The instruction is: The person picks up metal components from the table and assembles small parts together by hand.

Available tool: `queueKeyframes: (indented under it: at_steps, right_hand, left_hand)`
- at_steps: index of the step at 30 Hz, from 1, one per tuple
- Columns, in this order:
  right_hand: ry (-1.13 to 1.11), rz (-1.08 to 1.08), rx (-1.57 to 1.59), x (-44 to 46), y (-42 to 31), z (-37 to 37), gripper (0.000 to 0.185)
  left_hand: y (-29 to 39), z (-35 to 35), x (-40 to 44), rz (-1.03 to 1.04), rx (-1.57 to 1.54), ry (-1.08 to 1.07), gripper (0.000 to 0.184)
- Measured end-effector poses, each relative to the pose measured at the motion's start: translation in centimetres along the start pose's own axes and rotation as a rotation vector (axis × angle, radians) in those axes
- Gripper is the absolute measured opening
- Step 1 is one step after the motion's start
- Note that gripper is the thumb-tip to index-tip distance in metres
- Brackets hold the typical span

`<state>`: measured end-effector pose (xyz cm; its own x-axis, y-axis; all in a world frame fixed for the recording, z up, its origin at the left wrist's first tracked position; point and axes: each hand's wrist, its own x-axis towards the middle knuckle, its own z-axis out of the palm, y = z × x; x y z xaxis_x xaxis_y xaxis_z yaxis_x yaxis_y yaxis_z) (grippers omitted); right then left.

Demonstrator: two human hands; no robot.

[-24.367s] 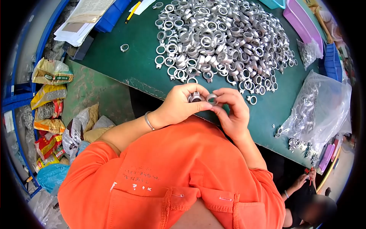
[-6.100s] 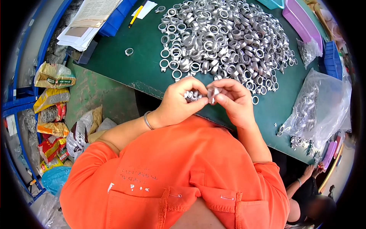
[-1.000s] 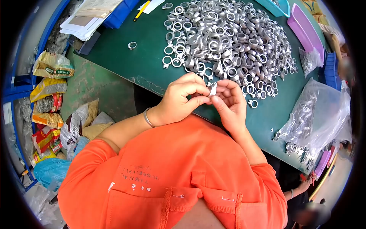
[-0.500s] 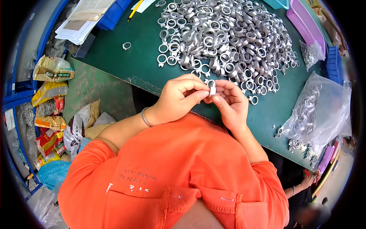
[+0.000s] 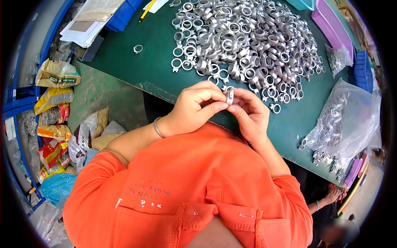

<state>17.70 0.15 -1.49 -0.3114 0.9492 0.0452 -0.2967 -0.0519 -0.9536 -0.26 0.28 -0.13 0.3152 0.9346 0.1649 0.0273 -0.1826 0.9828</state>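
Note:
Between my two hands is a small silver metal ring clamp point(image 5: 230, 97), held close to the table's front edge. My left hand point(image 5: 197, 101) is closed, its thumb and forefinger pinching the clamp from the left. From the right, my right hand point(image 5: 250, 108) grips the same clamp with thumb and bent fingers. Fingertips hide part of the ring. Just beyond my hands spreads a large heap of similar ring clamps point(image 5: 248, 39). One loose clamp point(image 5: 275, 108) lies right of my right hand, and another clamp point(image 5: 137, 49) sits apart at the left.
On the green table point(image 5: 157, 74), a clear plastic bag point(image 5: 351, 115) of metal parts lies at right, near small loose hardware point(image 5: 328, 161). A purple basket point(image 5: 331, 22) stands at back right. Papers point(image 5: 89, 25) and a yellow pencil point(image 5: 147, 11) are at back left. Another person's hand point(image 5: 331, 197) shows at lower right.
The ring clamp has turned between my fingers, so its outer band now faces up more. My hands have stayed in nearly the same place.

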Motion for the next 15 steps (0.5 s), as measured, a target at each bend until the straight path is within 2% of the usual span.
queueKeyframes:
  at_steps: [1,3,7,9,10,11,12,13,15]
  right_hand:
    - [-0.007,-0.009,0.035,0.02,-0.01,0.01,0.032]
    - [-0.017,-0.025,0.017,0.06,0.03,-0.11,0.032]
    - [-0.020,-0.067,-0.003,0.06,-0.01,-0.05,0.033]
    - [0.023,-0.125,-0.057,0.11,0.01,0.31,0.032]
    - [0.068,-0.182,-0.111,0.14,0.00,0.43,0.032]
    - [0.067,-0.183,-0.111,0.13,-0.24,0.33,0.032]
    - [0.083,-0.362,-0.478,0.14,-0.65,0.13,0.032]
    - [0.098,-0.538,-0.848,0.15,-0.89,0.01,0.032]
    - [0.043,-0.654,-0.861,0.31,-0.43,0.53,0.033]
  left_hand:
    - [-0.01,-0.10,0.08,0.001,0.000,0.000,0.008]
    - [0.01,-0.28,0.28,0.140,0.151,-0.016,0.008]
    - [0.12,-0.35,0.29,0.204,0.208,-0.018,0.010]
    - [0.39,-0.10,-0.05,0.020,0.046,0.016,0.008]
    - [0.51,0.06,-0.15,0.021,0.047,0.016,0.008]
    - [0.63,0.26,-0.23,-0.105,-0.104,0.040,0.010]
    - [0.71,0.35,-0.24,-0.231,-0.254,0.063,0.011]
    - [0.65,0.39,-0.24,-0.229,-0.253,0.059,0.011]
    - [0.42,0.38,-0.03,-0.369,-0.321,0.078,0.018]
